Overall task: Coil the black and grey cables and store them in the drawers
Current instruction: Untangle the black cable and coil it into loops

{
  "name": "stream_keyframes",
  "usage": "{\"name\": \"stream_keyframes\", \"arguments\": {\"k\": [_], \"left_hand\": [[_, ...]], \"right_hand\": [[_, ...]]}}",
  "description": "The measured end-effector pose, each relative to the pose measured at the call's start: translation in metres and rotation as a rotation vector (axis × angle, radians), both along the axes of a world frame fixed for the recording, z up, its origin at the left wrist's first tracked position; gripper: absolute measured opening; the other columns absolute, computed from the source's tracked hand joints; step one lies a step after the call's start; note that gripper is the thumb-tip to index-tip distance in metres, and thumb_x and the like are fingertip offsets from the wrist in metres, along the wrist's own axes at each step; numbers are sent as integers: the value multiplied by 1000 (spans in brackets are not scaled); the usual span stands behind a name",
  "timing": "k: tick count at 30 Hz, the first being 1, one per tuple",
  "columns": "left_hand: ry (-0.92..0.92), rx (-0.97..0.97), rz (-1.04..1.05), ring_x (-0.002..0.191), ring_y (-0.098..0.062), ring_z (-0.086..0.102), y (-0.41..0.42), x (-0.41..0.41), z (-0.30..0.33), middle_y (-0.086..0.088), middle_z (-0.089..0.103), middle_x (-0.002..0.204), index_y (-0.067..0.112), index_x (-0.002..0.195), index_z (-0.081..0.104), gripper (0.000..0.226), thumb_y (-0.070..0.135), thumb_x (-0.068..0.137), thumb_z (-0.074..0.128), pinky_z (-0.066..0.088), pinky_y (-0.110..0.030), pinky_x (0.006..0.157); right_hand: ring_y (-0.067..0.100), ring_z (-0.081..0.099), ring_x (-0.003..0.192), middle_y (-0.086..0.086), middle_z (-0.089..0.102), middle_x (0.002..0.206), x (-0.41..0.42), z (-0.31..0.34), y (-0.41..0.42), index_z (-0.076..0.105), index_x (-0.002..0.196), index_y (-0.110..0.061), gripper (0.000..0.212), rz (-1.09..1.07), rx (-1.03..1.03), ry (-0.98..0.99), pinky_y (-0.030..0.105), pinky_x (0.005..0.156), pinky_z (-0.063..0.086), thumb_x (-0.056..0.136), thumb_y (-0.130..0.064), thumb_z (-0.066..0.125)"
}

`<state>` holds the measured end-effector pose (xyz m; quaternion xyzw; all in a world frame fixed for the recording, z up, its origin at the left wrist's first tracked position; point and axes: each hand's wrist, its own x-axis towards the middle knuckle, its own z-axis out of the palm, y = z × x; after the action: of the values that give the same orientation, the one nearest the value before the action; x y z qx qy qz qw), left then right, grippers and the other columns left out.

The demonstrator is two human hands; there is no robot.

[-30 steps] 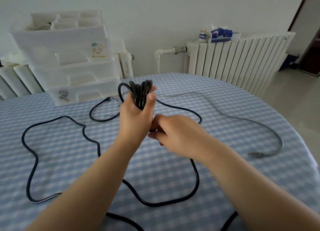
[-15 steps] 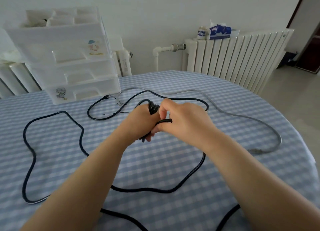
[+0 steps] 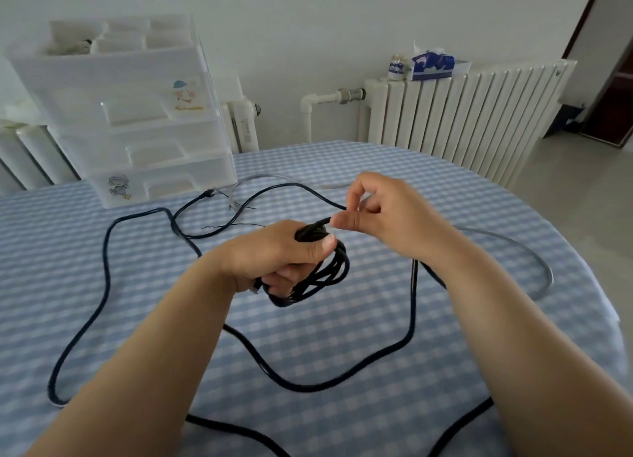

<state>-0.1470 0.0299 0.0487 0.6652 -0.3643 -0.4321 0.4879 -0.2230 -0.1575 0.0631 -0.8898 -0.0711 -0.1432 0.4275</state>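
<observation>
My left hand (image 3: 281, 254) grips a bundle of several black cable loops (image 3: 318, 278) above the middle of the table. My right hand (image 3: 383, 210) pinches the black cable strand just right of the bundle's top. The loose length of the black cable (image 3: 106, 261) snakes over the blue checked tablecloth to the left and toward the near edge. A grey cable (image 3: 534, 254) lies in an arc at the right, partly hidden behind my right hand. A white translucent drawer unit (image 3: 137, 114) stands at the back left with all drawers closed.
White radiators (image 3: 462, 114) line the wall behind the table. A tissue box (image 3: 433, 64) and a small jar (image 3: 397, 67) sit on the right radiator. The round table's edge (image 3: 579, 271) curves along the right, with floor beyond it.
My left hand lowered the bundle from upright to near the table. My right hand came up to the bundle, then moved right, drawing a strand. The loose cable on the cloth shifted.
</observation>
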Motion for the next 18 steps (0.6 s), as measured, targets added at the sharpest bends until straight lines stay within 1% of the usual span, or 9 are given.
{"name": "stream_keyframes", "arguments": {"k": [2, 3, 6, 8, 10, 13, 14, 16, 18], "left_hand": [[125, -48, -37, 29, -4, 22, 1, 2, 1, 6, 30, 42, 14, 67, 44, 58, 67, 67, 68, 25, -11, 37], [194, -92, -53, 28, -2, 22, 2, 3, 1, 7, 30, 41, 14, 72, 48, 56, 66, 69, 68, 26, -10, 36], [423, -311, -89, 27, 0, 25, 10, 10, 7, 9, 27, 41, 12, 80, 58, 47, 58, 78, 64, 26, -9, 35], [549, -475, -106, 28, -3, 24, 17, 17, 14, 8, 26, 42, 8, 87, 60, 44, 52, 86, 58, 26, -12, 34], [639, -600, -99, 30, -4, 27, 20, 24, 18, 7, 30, 43, 4, 96, 59, 47, 49, 92, 48, 30, -17, 34], [804, -735, -46, 31, -6, 32, 21, 28, 15, 2, 44, 41, -2, 103, 56, 51, 47, 95, 43, 36, -20, 36], [825, -760, 5, 29, -6, 35, 21, 29, 13, 2, 48, 41, -2, 103, 56, 52, 48, 95, 43, 37, -19, 35], [794, -773, 145, 26, -6, 40, 20, 25, 13, 6, 45, 39, 1, 100, 59, 53, 50, 94, 40, 37, -17, 33], [730, -769, 304, 24, -5, 37, 15, 18, 17, 10, 38, 36, 4, 97, 60, 54, 52, 95, 37, 32, -14, 31]], "right_hand": [[7, 33, 44, -11, 42, 48, 3, -1, -2, 56, 73, -18, 45, 15, 41, -9, 23, 48, 31, 67, -63, 62], [5, 34, 44, -12, 42, 47, 5, -2, -3, 57, 74, -17, 41, 37, 85, 4, 20, 46, 31, 71, -58, 60], [7, 33, 41, -13, 39, 47, 9, -6, -11, 59, 82, -17, 21, 39, 230, 65, 22, 40, 29, 94, -33, 55], [7, 31, 39, -10, 36, 48, 13, -11, -15, 58, 83, -17, 21, -23, 220, 80, 23, 38, 26, 101, -22, 47], [6, 33, 39, -9, 37, 49, 16, -17, -12, 56, 84, -19, 22, -42, 166, 71, 21, 38, 27, 102, -20, 44], [6, 36, 43, -6, 42, 56, 18, -22, 3, 52, 96, -23, 12, -45, 92, 10, 21, 44, 31, 100, -31, 44], [5, 37, 45, -9, 43, 58, 19, -23, 8, 52, 99, -23, 14, -69, 79, -14, 22, 47, 32, 101, -32, 42], [6, 42, 48, -12, 48, 60, 19, -24, 12, 54, 97, -23, 18, -143, 13, -30, 27, 51, 34, 103, -32, 39], [12, 47, 51, -6, 54, 64, 18, -25, 15, 56, 96, -24, 24, -196, -111, 64, 32, 53, 37, 103, -37, 37]]}}
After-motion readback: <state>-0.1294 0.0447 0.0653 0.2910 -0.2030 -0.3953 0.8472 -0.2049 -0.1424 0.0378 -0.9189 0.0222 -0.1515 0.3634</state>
